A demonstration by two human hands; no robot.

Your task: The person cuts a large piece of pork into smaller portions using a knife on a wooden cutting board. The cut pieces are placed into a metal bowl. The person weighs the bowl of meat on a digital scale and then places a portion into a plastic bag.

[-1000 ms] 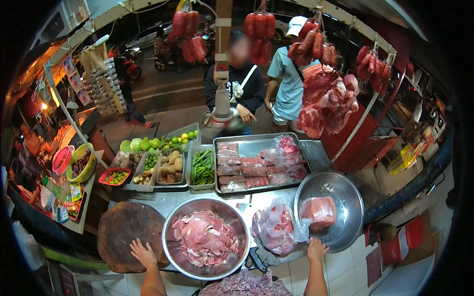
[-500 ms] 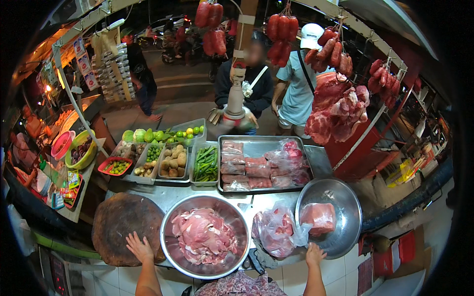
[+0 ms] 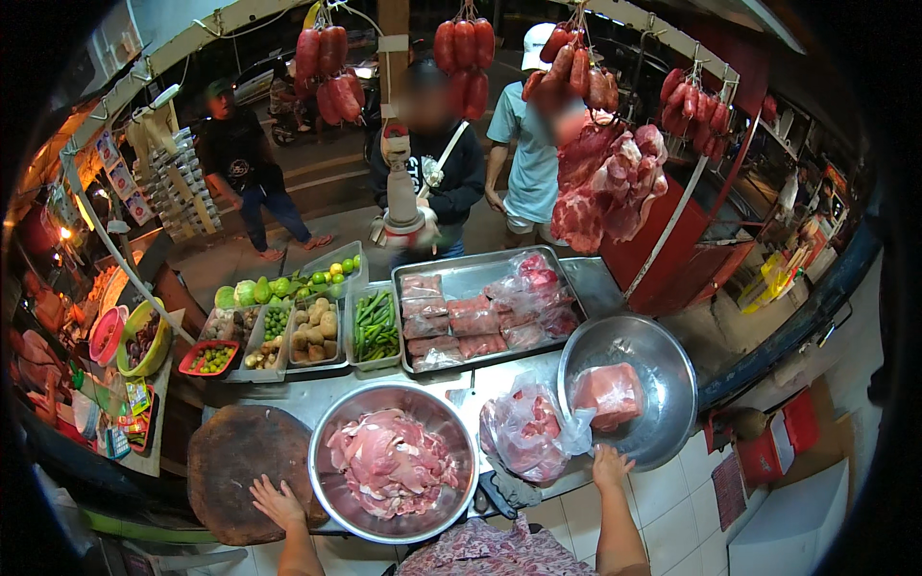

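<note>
My left hand (image 3: pixel 279 503) lies with spread fingers on the right side of a round, dark wooden chopping board (image 3: pixel 240 461). It holds nothing. Beside it stands a large steel bowl (image 3: pixel 322 499) with sliced raw meat (image 3: pixel 394 461) piled inside. My right hand (image 3: pixel 609 468) rests empty near the table's front edge, fingers apart. It is just below a second steel bowl (image 3: pixel 663 384), which has a block of raw meat (image 3: pixel 608 394) in it; whether it touches the rim I cannot tell. Left of that hand sits a clear plastic bag of meat (image 3: pixel 526 432).
Farther back are a steel tray (image 3: pixel 471 272) of bagged meat, a tub of green chillies (image 3: pixel 376 326) and boxes of vegetables. Red sausages (image 3: pixel 465 53) and raw meat (image 3: pixel 607 182) hang overhead. Several people stand beyond the table. A black-handled tool (image 3: pixel 496 496) lies at the front edge.
The view has tilted and swung right, so most things appear farther left. Both hands stay in nearly the same places, still empty. A person's hand across the table has moved slightly.
</note>
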